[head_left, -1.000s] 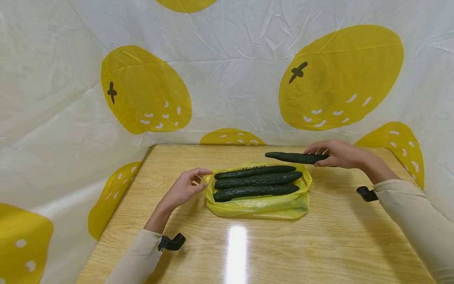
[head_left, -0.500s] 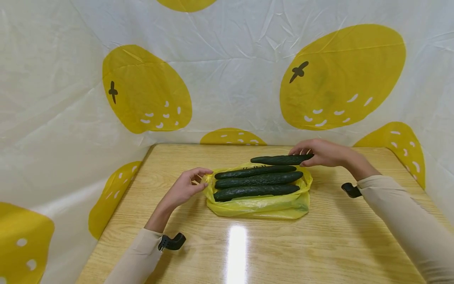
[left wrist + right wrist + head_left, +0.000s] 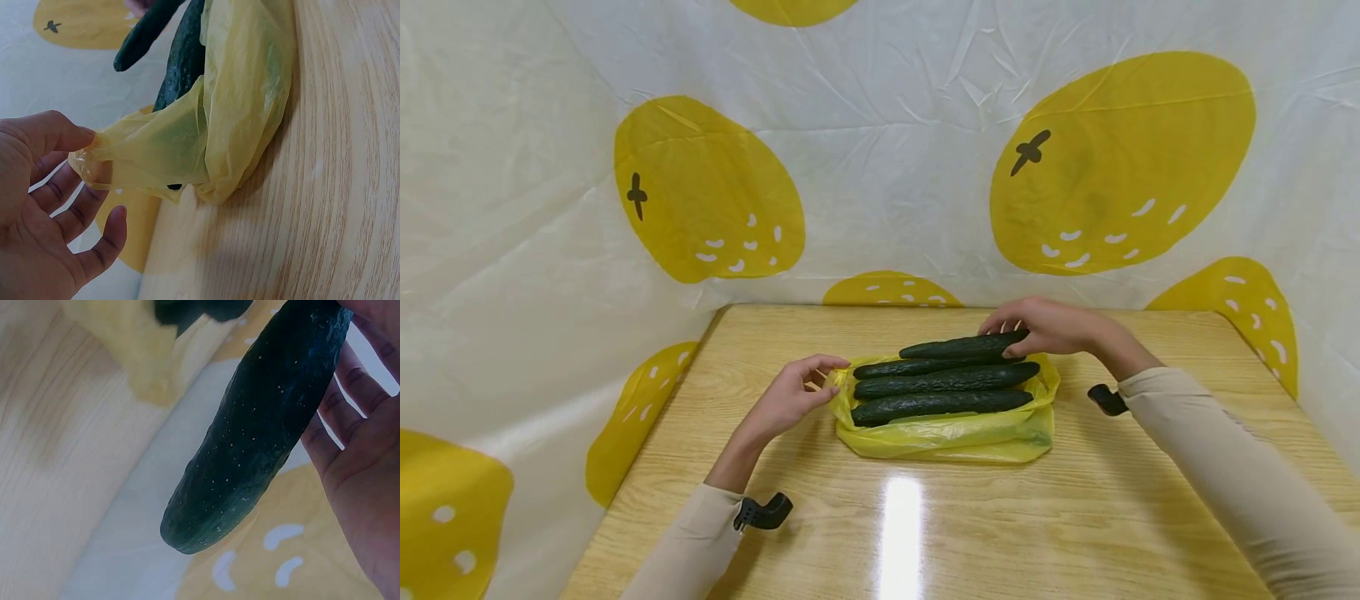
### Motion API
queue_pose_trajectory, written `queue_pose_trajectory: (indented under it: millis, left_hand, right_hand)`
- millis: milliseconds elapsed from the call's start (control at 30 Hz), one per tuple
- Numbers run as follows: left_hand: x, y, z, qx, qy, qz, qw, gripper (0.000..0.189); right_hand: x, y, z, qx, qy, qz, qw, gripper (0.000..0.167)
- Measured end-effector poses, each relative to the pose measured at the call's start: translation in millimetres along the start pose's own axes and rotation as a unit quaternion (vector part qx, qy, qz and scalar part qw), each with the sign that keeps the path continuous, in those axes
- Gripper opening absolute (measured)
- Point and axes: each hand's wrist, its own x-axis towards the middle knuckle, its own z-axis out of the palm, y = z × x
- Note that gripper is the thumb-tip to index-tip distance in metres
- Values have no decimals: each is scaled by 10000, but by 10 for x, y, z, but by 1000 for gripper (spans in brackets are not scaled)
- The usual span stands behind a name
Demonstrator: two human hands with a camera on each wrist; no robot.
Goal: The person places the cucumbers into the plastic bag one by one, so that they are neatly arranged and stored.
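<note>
A yellow plastic bag (image 3: 951, 433) lies on the wooden table (image 3: 925, 533) with three dark green cucumbers (image 3: 943, 381) side by side on it. My left hand (image 3: 790, 398) pinches the bag's left edge (image 3: 103, 159) between thumb and fingers. My right hand (image 3: 1048, 327) grips another cucumber (image 3: 962, 347) by its right end and holds it just over the back of the bag, above the rear cucumber. In the right wrist view this cucumber (image 3: 262, 425) fills the frame, with fingers (image 3: 350, 425) curled behind it.
A white sheet with big yellow fruit prints (image 3: 707, 192) hangs close behind and on both sides of the table. Bare wood shows in front of the bag and at the right. Black wrist mounts (image 3: 763, 512) sit on both sleeves.
My right hand has carried the cucumber leftward from the table's back right to just over the rear of the bag. The left hand has kept its hold on the bag's edge.
</note>
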Motion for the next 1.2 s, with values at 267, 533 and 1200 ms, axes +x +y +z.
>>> queue_pose_trajectory:
  millis: [267, 533, 1200]
  left_hand:
    - [-13, -5, -5, 42, 3, 31, 10000, 37]
    - [-23, 7, -5, 77, 10, -1, 10000, 37]
    - [-24, -18, 2, 132, 21, 123, 9998, 36]
  right_hand:
    - [111, -50, 80, 145, -94, -88, 9998, 41]
    - [216, -134, 131, 172, -145, -241, 9995, 40]
    - [439, -284, 284, 372, -293, -468, 9978, 42]
